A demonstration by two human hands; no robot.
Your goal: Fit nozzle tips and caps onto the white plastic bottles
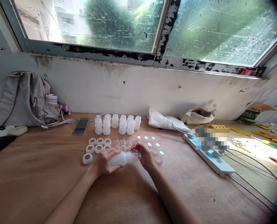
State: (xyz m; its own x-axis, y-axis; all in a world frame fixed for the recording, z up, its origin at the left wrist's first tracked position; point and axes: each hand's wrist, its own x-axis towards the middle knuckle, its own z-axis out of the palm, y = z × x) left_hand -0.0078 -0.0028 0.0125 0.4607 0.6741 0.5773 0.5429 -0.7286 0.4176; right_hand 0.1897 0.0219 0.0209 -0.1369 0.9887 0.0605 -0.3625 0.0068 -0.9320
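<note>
Nearest the camera, the left forearm [78, 193] and right forearm [168, 193] are seen to be angled inward from the lower edge of the view, over the wooden tabletop [35, 186]. Between the hands a frosted bottle [118, 159] is held on its side just above the table, its clear top end [136, 154] turned to the right and blurred. As far as can be judged, little is completed: among the upright bottles [122, 127] in the back rows, only the front leftmost one [98, 126] seems to be topped with a domed piece, while the others appear bare-necked. White rings [87, 158], clear nipple-like pieces [122, 142], small white discs [161, 152] and clear round pieces [158, 158] are laid out loose in groups in front of them. The bottle's body is wrapped by the partly closed left hand [105, 163], thumb low along its near side, fingers over the top. The right hand [146, 155] is bent inward at the bottle's top end, its fingers curled; whether that end is gripped or only touched cannot be told.
</note>
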